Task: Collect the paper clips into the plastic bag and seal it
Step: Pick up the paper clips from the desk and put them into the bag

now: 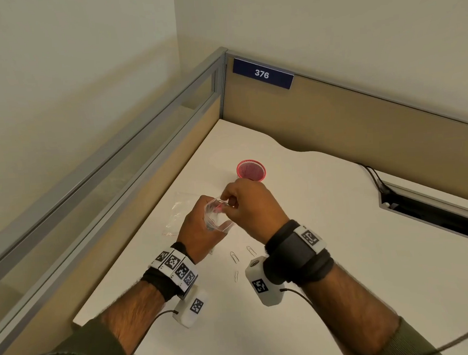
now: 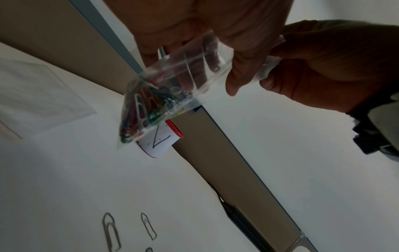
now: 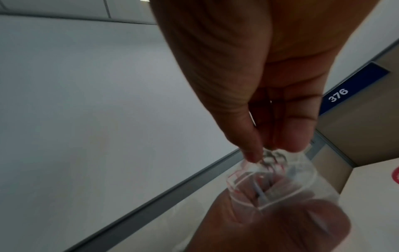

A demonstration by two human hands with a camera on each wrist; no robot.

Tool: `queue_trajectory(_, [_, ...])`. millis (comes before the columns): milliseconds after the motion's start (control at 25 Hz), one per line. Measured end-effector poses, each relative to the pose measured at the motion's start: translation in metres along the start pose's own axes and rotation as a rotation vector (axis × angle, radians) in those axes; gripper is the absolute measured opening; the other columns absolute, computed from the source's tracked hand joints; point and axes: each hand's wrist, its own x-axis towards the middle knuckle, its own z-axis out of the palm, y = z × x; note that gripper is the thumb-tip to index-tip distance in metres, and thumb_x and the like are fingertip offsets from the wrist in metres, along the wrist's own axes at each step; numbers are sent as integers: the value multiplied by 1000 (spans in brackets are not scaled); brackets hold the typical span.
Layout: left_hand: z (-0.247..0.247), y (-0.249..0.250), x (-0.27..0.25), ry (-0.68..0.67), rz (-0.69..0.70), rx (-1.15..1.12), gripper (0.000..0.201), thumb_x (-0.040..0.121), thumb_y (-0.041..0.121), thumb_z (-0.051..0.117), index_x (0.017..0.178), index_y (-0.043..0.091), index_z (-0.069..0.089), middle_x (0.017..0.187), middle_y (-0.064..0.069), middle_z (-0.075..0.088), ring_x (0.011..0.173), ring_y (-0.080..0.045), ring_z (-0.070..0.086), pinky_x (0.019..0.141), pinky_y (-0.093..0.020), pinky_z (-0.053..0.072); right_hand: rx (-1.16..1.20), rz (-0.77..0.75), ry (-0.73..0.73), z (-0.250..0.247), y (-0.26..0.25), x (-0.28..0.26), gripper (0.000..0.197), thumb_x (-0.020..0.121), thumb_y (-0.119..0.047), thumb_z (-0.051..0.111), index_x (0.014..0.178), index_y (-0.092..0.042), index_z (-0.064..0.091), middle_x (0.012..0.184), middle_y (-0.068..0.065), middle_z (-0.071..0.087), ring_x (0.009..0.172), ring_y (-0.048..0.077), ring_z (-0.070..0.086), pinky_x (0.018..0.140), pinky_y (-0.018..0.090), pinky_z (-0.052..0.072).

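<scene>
My left hand (image 1: 196,232) grips a small clear plastic bag (image 1: 216,217) and holds it up above the white desk, mouth open towards me. Several coloured paper clips (image 2: 142,109) are bunched in its lower corner. My right hand (image 1: 229,202) is at the bag's mouth (image 3: 270,184), thumb and fingertips pinching a silver paper clip (image 3: 273,157) just over the opening. Three silver paper clips lie loose on the desk near my wrists: a long one (image 1: 234,257), one to its right (image 1: 251,250) and a small one (image 1: 236,276).
A red mesh cup (image 1: 251,170) with a white label stands just beyond my hands. A second clear bag (image 1: 178,213) lies flat on the desk to the left. Partition walls (image 1: 333,115) close the desk at the back and left; a cable slot (image 1: 429,208) is at the right.
</scene>
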Motion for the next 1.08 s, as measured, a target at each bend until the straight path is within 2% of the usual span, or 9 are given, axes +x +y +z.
queue_trajectory(120, [-1,0,-1,7,22,-10,43,74,24,79,105,35,50,105,9,64,106,-12,64,88,-27,54,85,-23,89,-5,1,-3,17,88,-21,65,104,-15,69,92,-1,65,79,11,58,75,23,51])
queue_trajectory(240, [-6,0,-3,33,26,-1,38,79,17,79,107,22,55,110,5,66,113,-13,62,95,-34,54,112,58,156,-4,30,-7,12,88,-17,65,98,-15,71,92,-3,68,79,8,58,78,22,50])
queue_trajectory(400, [-13,-5,-6,53,24,-27,36,79,17,80,106,21,56,111,2,67,114,-14,63,98,-32,52,-45,285,-90,47,96,-16,19,89,-14,59,104,-14,70,108,5,66,101,22,61,88,30,47])
queue_trajectory(480, [-15,-4,-8,62,18,-36,36,80,15,80,106,20,56,111,1,68,115,-14,64,99,-30,52,-74,385,-238,79,115,-27,28,91,-10,55,117,-14,63,120,7,59,114,26,56,96,31,44])
queue_trajectory(560, [-18,-5,-10,71,16,-39,37,80,15,81,107,19,56,111,-1,67,114,-16,64,100,-29,52,-109,417,-314,106,122,-38,33,91,-5,50,123,-10,59,124,10,53,119,28,50,100,35,45])
queue_trajectory(720, [-23,-9,-10,84,11,-54,38,77,23,80,107,19,56,111,-1,67,116,-18,63,100,-32,51,-160,286,-378,138,109,-55,31,89,-1,45,113,-10,61,114,9,53,108,28,51,90,35,48])
queue_trajectory(880, [-24,-10,-10,96,9,-44,39,78,23,80,108,18,56,112,-1,67,116,-19,63,99,-30,52,-79,215,-303,138,103,-46,30,93,-18,50,120,-17,61,118,4,55,111,23,51,93,34,47])
queue_trajectory(1000, [-23,-8,-11,90,21,-48,40,75,28,79,108,19,56,111,0,67,115,-18,63,98,-28,51,-102,64,-413,142,95,-36,35,88,-29,62,122,-19,60,125,2,53,115,22,47,96,35,46])
queue_trajectory(1080, [-22,-8,-10,89,27,-57,40,77,23,81,108,17,56,111,-1,67,114,-17,63,98,-26,51,-184,-66,-474,146,92,-39,30,87,-26,63,116,-18,62,120,4,54,111,24,47,92,38,47])
